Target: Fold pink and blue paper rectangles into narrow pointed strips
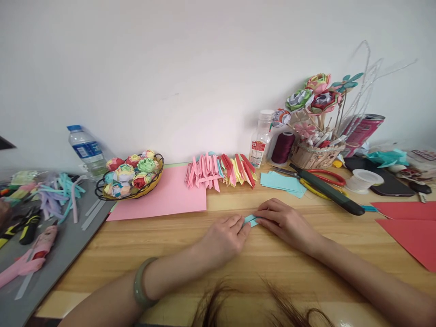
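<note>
A small folded strip of light blue paper [251, 220] lies on the wooden table between my hands. My left hand [227, 235] grips its left end, fingers closed, with a green bangle [139, 282] on that wrist. At the other end, my right hand [284, 223] presses the paper with thumb and fingers together. Both ends of the strip are covered by fingers. Just beyond my right hand rests a stack of light blue paper slips [282, 182]. Rows of folded pink, red and yellow paper pieces [206, 171] stand farther back.
A basket of paper flowers [157, 178] sits partly on pink sheets [177, 195]. A green-handled cutter [330, 190], scissors [329, 176], thread spool [283, 148] and clear bottle [260, 141] lie right. Red paper [408, 240] is far right. A pink glue gun [36, 254] lies left.
</note>
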